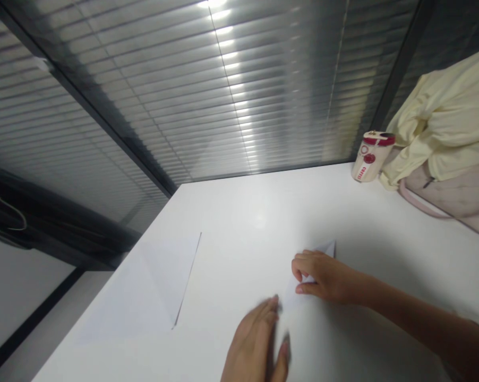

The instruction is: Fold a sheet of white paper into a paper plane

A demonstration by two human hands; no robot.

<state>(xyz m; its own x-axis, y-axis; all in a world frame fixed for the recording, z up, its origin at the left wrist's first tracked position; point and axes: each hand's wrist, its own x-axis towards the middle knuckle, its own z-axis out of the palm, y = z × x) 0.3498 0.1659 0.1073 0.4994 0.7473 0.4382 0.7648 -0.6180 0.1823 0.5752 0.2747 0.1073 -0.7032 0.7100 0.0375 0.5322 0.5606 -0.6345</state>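
A small piece of folded white paper (291,298) lies on the white table, partly covered by my right hand (321,276). The fingers of that hand are curled down onto the paper, with the thumb bent in toward them. One pointed, creased corner of the paper sticks up beyond the knuckles. Close to the paper's near left end is my left hand (257,339), its fingers stretched out and the thumb apart. It is slightly blurred, and nothing shows in it. I cannot tell whether its fingertips touch the paper.
A larger white paper sheet (144,292) with a faint crease lies at the table's left edge. At the back right stands a cream and red coffee cup (370,157), beside a pale yellow garment (454,116) on a pinkish bag (458,191). Window blinds (259,90) rise behind the table (231,217).
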